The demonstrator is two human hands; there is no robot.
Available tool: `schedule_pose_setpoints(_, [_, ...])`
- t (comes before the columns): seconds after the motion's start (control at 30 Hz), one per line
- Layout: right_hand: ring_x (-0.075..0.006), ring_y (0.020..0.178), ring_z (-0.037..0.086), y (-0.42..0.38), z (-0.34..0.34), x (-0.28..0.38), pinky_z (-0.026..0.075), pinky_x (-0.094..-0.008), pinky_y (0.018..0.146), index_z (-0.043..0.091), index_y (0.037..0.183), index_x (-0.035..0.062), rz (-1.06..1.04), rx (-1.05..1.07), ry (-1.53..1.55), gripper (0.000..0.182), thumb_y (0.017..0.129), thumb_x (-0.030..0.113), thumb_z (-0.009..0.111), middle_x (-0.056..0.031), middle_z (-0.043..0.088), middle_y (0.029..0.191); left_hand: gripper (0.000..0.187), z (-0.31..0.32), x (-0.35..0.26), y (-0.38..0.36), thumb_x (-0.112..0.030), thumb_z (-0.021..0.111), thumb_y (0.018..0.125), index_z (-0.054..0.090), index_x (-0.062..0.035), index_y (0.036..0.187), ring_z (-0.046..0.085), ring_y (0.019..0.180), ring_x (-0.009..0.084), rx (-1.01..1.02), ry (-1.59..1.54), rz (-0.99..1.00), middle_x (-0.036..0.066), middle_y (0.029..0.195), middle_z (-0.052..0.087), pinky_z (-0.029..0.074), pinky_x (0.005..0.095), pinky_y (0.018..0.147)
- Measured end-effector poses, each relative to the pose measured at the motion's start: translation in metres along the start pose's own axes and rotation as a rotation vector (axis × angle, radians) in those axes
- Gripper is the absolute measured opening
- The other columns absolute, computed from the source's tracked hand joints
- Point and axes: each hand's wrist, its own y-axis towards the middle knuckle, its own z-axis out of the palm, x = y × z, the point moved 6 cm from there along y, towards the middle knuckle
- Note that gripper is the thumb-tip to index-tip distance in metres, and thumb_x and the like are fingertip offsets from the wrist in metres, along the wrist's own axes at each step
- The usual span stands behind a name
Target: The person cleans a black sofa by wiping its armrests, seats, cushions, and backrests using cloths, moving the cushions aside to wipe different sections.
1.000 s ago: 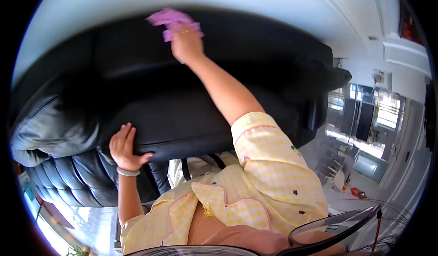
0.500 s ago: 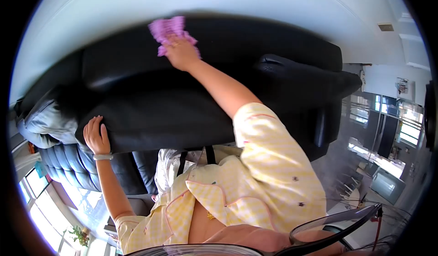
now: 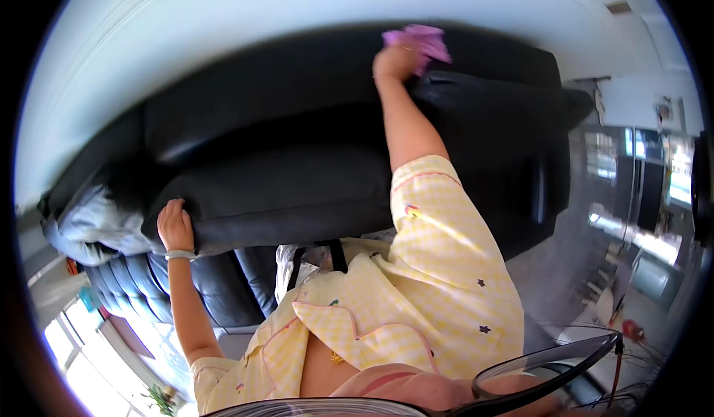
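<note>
A crumpled pink-purple cloth (image 3: 428, 43) is in my right hand (image 3: 398, 61), which presses it against the upper backrest of the black leather sofa (image 3: 282, 186). The hand is near the inner end of the right armrest; it is slightly blurred and the cloth hides some of its fingers. Lower left, my left hand (image 3: 175, 227) rests palm down on the front edge of the seat cushion, holding nothing. Its fingers lie over the cushion, and a pale band circles the wrist.
Grey fabric (image 3: 104, 220) lies heaped at the sofa's left end. Behind my left arm stands a second, tufted dark sofa (image 3: 201, 287). A white wall (image 3: 297, 8) runs behind the backrest. Glasses (image 3: 550, 376) cross the lower edge of view, and a plant (image 3: 160, 398) shows at lower left.
My right hand has moved the cloth to the right along the backrest, toward the armrest. My left hand stays on the seat edge, its fingers drawn closer together.
</note>
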Motion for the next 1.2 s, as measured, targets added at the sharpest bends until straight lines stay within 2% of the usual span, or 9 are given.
schedule_pose_setpoints(0.17, [-0.0366,0.106,0.052,-0.104,-0.004,0.083,0.035,-0.043,0.098,0.058,0.108,0.0026,-0.968,0.227,0.019,0.029,0.088,0.017,0.043,-0.0209,0.058,0.109,0.01,0.025,-0.053,0.052,-0.008,0.047,0.081,0.056,-0.0049,0.082,0.056,0.089,0.0346,0.651,0.033,0.252,0.013,0.087,0.06,0.045,0.0437,0.073])
schedule_pose_setpoints(0.4, [-0.0401,0.081,0.062,0.024,0.001,0.145,0.049,-0.0444,0.073,0.067,0.079,-0.0027,-0.208,0.882,0.399,0.035,0.08,0.03,0.056,-0.0259,0.062,0.083,0.036,0.142,-0.247,0.197,-0.029,0.052,0.087,0.055,-0.0082,0.117,0.05,0.112,0.0284,0.191,-0.292,0.373,0.011,0.117,0.057,0.036,0.0411,0.098])
schedule_pose_setpoints(0.43, [-0.0205,0.065,0.061,0.062,-0.042,0.16,0.049,-0.0372,0.059,0.066,0.081,-0.0011,-0.323,0.905,0.389,0.021,0.08,0.019,0.061,-0.0151,0.066,0.073,0.039,0.159,-0.283,0.217,-0.031,0.052,0.087,0.054,-0.0088,0.118,0.048,0.115,0.0274,0.006,-0.21,0.339,0.01,0.12,0.055,0.034,0.0424,0.1])
schedule_pose_setpoints(0.6, [-0.0137,0.088,0.061,0.184,-0.174,0.13,0.05,-0.0291,0.078,0.057,0.113,-0.0002,-0.111,1.26,0.502,0.029,0.092,0.017,0.051,-0.0093,0.063,0.101,0.046,0.179,-0.322,0.226,-0.038,0.05,0.086,0.05,-0.0127,0.124,0.035,0.128,0.0255,-0.117,-0.076,-0.039,0.007,0.133,0.044,0.023,0.0475,0.106])
schedule_pose_setpoints(0.8, [-0.0187,0.094,0.059,0.11,-0.109,0.062,0.047,-0.0339,0.083,0.056,0.111,0.0067,-0.346,1.731,0.079,0.024,0.093,0.019,0.044,-0.0121,0.06,0.101,0.046,0.189,-0.316,0.218,-0.032,0.051,0.082,0.052,-0.014,0.124,0.037,0.127,0.0256,-0.248,0.003,-0.03,0.007,0.131,0.046,0.021,0.0476,0.106])
schedule_pose_setpoints(0.83, [-0.0246,0.106,0.055,0.073,-0.083,0.054,0.042,-0.0396,0.09,0.057,0.11,0.0111,-1.316,1.394,0.222,0.024,0.089,0.018,0.046,-0.014,0.058,0.109,0.046,0.196,-0.316,0.221,-0.031,0.052,0.08,0.053,-0.0145,0.123,0.037,0.126,0.0256,-0.266,0.007,-0.025,0.007,0.131,0.046,0.021,0.0478,0.106])
schedule_pose_setpoints(0.87, [-0.0292,0.123,0.043,0.068,-0.076,0.058,0.032,-0.0477,0.101,0.057,0.114,0.0141,-1.21,1.662,0.152,0.03,0.086,0.02,0.049,-0.0145,0.05,0.126,0.048,0.2,-0.313,0.222,-0.03,0.054,0.078,0.053,-0.0143,0.123,0.037,0.126,0.0269,-0.26,0.023,-0.015,0.009,0.131,0.046,0.02,0.0485,0.106])
schedule_pose_setpoints(0.9, [-0.0312,0.129,0.036,0.007,-0.054,0.007,0.025,-0.0549,0.104,0.056,0.118,0.0174,-1.76,1.176,0.352,0.035,0.084,0.025,0.052,-0.0132,0.043,0.136,0.048,0.198,-0.314,0.218,-0.028,0.053,0.078,0.052,-0.0132,0.123,0.037,0.126,0.0283,-0.304,-0.015,0.01,0.009,0.13,0.046,0.02,0.0489,0.106])
schedule_pose_setpoints(1.2, [-0.0317,0.115,0.047,0.103,-0.042,0.004,0.036,-0.0437,0.096,0.058,0.116,0.0139,-1.171,1.027,0.059,0.039,0.083,0.033,0.051,-0.0155,0.054,0.121,0.05,0.2,-0.286,0.207,-0.033,0.044,0.082,0.047,-0.0114,0.127,0.035,0.128,0.0278,-0.315,0.021,0.048,0.008,0.133,0.043,0.02,0.049,0.106])
